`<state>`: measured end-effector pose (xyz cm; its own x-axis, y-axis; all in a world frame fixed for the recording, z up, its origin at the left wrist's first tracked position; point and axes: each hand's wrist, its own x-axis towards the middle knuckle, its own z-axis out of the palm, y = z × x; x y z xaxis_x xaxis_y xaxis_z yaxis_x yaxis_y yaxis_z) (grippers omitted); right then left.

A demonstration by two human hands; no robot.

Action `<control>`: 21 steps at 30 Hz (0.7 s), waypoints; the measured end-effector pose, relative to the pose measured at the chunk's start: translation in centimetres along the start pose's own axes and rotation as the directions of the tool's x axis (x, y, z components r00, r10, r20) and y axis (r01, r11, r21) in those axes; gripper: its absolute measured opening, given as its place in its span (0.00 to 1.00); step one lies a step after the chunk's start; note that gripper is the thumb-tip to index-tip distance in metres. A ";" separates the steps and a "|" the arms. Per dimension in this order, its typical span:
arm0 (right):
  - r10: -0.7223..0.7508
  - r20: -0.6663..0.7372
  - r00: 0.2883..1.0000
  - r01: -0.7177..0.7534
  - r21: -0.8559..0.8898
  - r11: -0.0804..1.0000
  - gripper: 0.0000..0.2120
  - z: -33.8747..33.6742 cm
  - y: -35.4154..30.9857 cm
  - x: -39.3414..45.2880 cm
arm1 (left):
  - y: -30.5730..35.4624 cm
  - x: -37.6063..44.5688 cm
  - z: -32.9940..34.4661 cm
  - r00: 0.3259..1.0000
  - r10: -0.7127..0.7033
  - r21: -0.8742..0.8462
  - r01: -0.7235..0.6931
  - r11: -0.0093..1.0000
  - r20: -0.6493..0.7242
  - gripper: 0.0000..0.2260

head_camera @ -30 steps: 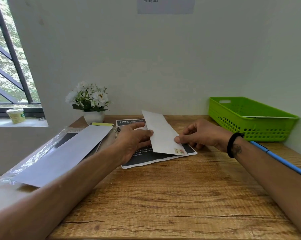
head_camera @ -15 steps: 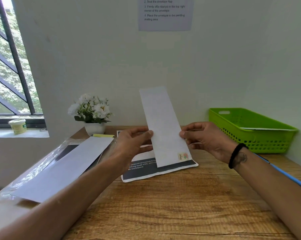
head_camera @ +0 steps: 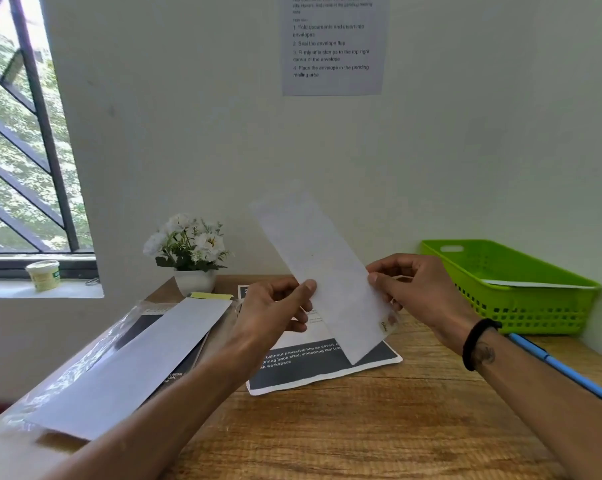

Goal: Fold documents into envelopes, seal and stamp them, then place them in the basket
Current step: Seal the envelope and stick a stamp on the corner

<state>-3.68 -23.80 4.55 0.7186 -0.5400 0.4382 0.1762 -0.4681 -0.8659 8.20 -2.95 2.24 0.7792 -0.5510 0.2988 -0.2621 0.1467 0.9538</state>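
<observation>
I hold a long white envelope (head_camera: 327, 271) up in the air above the wooden desk (head_camera: 379, 427), tilted with its top toward the left. A small stamp (head_camera: 389, 323) shows near its lower right corner. My left hand (head_camera: 275, 310) pinches the envelope's left edge. My right hand (head_camera: 417, 289) pinches its right edge. The green basket (head_camera: 535, 306) stands at the right against the wall, with a white envelope (head_camera: 535, 284) lying inside. A printed sheet with a dark band (head_camera: 320, 365) lies flat under the held envelope.
Another long white envelope (head_camera: 137, 362) lies on a clear plastic sleeve at the left. A white flower pot (head_camera: 192, 258) stands at the back. A blue pen (head_camera: 562, 368) lies near the basket. An instruction sheet (head_camera: 332, 46) hangs on the wall.
Both hands lifted the envelope off the printed sheet and raised it upright, then tilted its top leftward. The view has tipped upward, showing more of the wall sheet.
</observation>
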 end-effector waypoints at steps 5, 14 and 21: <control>0.034 0.094 0.995 -0.036 0.018 0.999 0.03 0.3 -0.3 -0.2 | 0.0 0.4 -0.6 0.998 -0.001 -0.032 -0.001 0.999 -0.059 0.12; 0.112 0.083 0.990 -0.127 0.216 0.968 0.13 0.6 -0.8 -0.5 | 1.0 -0.2 -0.5 0.995 -0.086 -0.050 0.089 0.995 0.051 0.12; 0.375 0.017 0.927 -0.345 0.432 0.833 0.21 -0.5 0.8 0.8 | 1.8 -0.6 -0.3 0.965 -0.211 0.028 0.209 0.977 0.157 0.16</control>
<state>-3.31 -24.99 4.33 0.7434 -0.6643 0.0777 0.1899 0.0982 -0.9769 7.43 -2.07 3.83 0.7178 -0.6913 0.0824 -0.1095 0.0048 0.9940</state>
